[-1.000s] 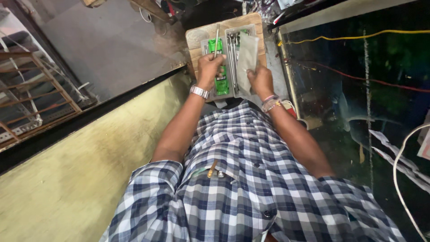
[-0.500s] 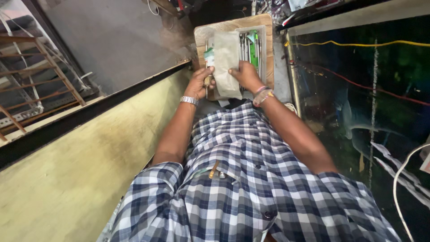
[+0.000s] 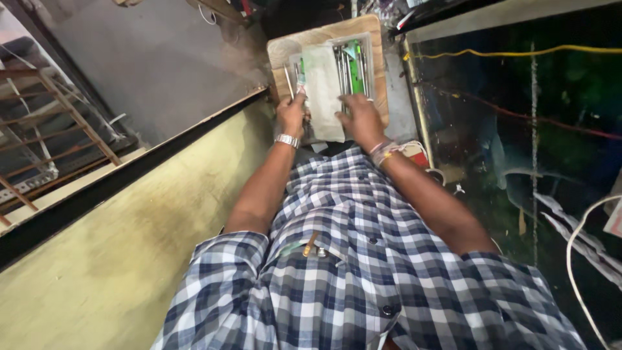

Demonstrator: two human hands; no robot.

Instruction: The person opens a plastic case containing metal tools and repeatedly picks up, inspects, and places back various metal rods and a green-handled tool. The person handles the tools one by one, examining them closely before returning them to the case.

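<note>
pale, clear plastic is what both of your hands rest on: a flat pouch [image 3: 324,91] lies on the wooden board [image 3: 378,78] straight ahead of you, just past your shirt [image 3: 363,259], its long axis running from near to far. your left hand [image 3: 291,115] is closed on the pouch's near left corner, thumb side up, with a thin metal rod [image 3: 287,81] rising just beyond the knuckles. your right hand [image 3: 361,120] lies open, palm down, fingers spread over the pouch's near right edge, touching the bundle of metal rods [image 3: 342,68] and the green strip [image 3: 355,65] to the right of the pouch. both hands sit at the near end, about equally close; the left has the grip, the right only presses. the far end of the pouch is free.
</note>
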